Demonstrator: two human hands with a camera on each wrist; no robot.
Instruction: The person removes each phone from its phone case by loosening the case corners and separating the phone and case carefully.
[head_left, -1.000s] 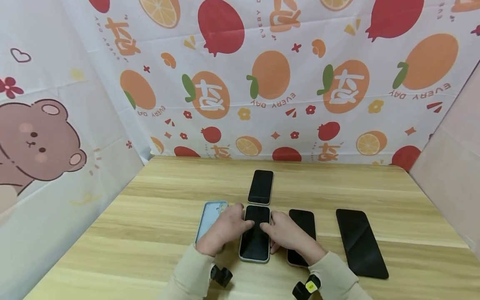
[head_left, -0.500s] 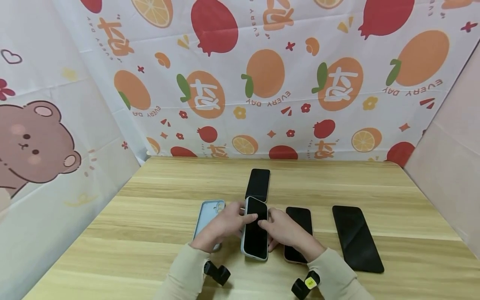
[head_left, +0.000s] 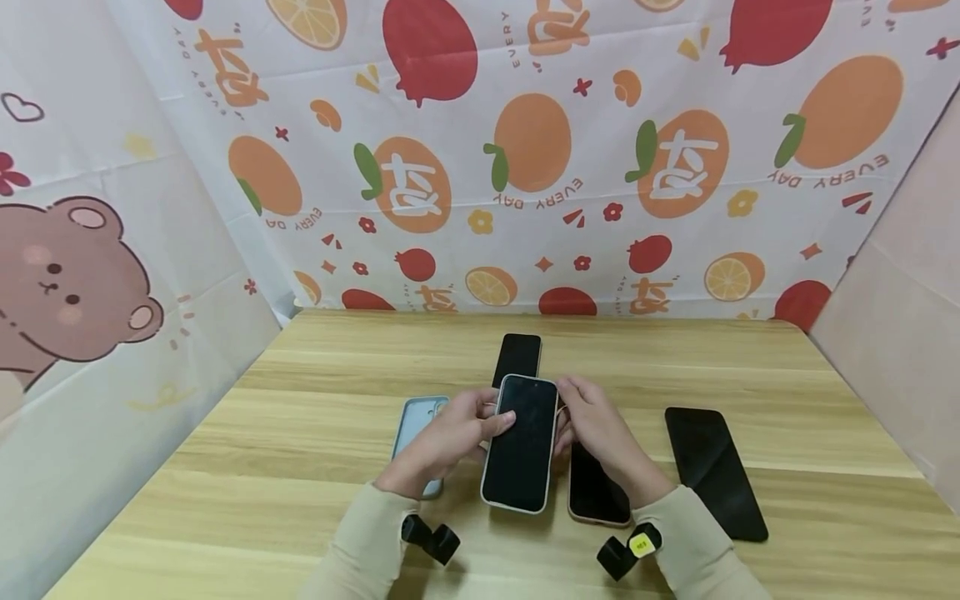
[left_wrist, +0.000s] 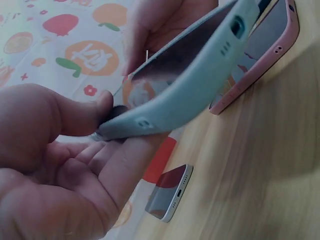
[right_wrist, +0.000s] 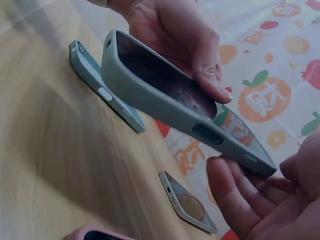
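Observation:
A black-screened phone in a pale blue-green case (head_left: 519, 446) is raised and tilted above the table. My left hand (head_left: 461, 429) grips its left edge, thumb over the screen and fingers beneath, as the left wrist view (left_wrist: 65, 135) of that hand also shows. At the opposite edge, the fingers of my right hand (head_left: 603, 421) touch the case from below; in the right wrist view the thumb of this hand (right_wrist: 265, 200) stands away from the phone. Beside my left hand lies an empty light blue phone case (head_left: 412, 429). A pink-cased phone (head_left: 596, 487) lies partly under my right hand.
Behind the held phone lies another dark phone (head_left: 517, 357), partly covered by it. A larger black slab (head_left: 716, 475), screen-like, lies to the right on the wooden table (head_left: 337, 367). Fruit-print cloth (head_left: 532, 208) hangs at the table's far edge.
The cased phone has been lifted off the table and tilted up, and now overlaps the phone behind. My right thumb has left the screen, and the right hand has shifted up and right.

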